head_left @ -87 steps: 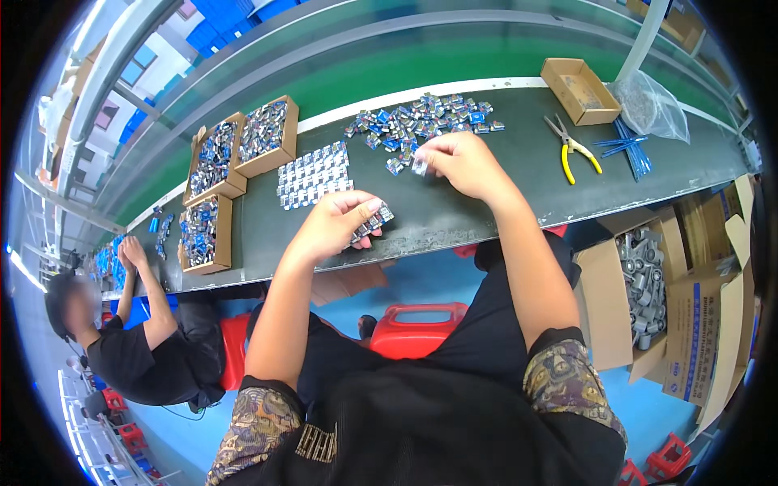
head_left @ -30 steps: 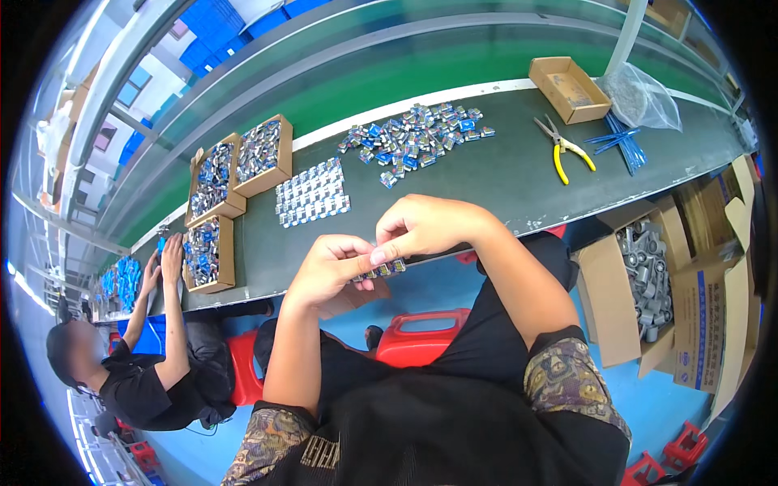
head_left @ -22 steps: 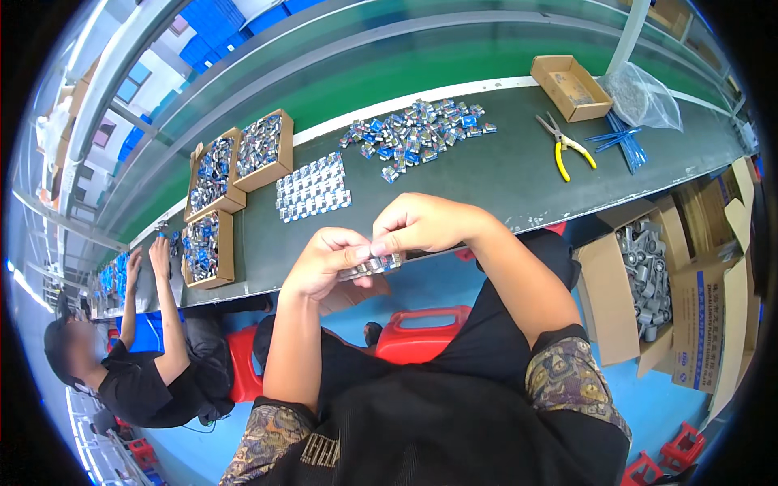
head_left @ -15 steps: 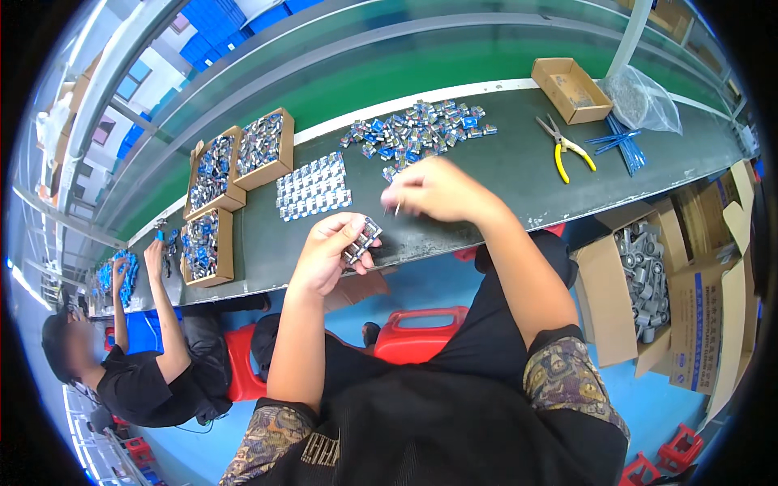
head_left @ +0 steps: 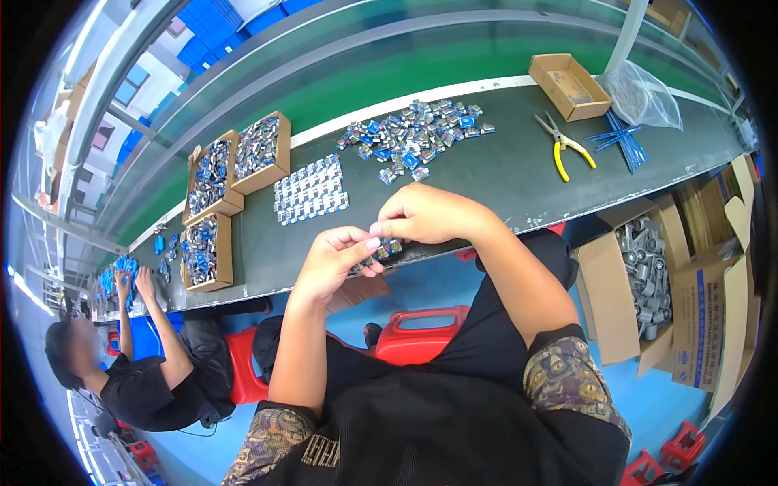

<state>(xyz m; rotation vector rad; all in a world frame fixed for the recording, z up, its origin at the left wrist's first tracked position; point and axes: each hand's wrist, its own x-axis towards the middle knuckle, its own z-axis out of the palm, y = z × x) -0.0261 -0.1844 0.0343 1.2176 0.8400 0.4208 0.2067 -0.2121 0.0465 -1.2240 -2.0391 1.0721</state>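
Observation:
My left hand (head_left: pixel 334 257) is closed around a few small metal-and-blue parts (head_left: pixel 389 248), held just over the near edge of the bench. Against it rests my right hand (head_left: pixel 429 215), its thumb and fingertips pinched together close to my left thumb. What sits in that pinch is too small and covered to tell. Just beyond, neat rows of similar small parts (head_left: pixel 311 190) lie on the dark bench top. Behind my right hand spreads a loose heap of the same parts (head_left: pixel 417 134).
Cardboard trays (head_left: pixel 208 253) full of parts stand at the left. Yellow-handled pliers (head_left: pixel 563 150), blue strips (head_left: pixel 622 144), an open carton tray (head_left: pixel 571 87) and a clear bag (head_left: pixel 644 101) lie at the right. A box of grey fittings (head_left: pixel 646 279) stands below. A co-worker (head_left: pixel 146 364) sits at the left.
My right hand has come down and left, from above the bench to the parts in my left hand. My left hand has turned slightly. The co-worker's hands have drawn together over blue items.

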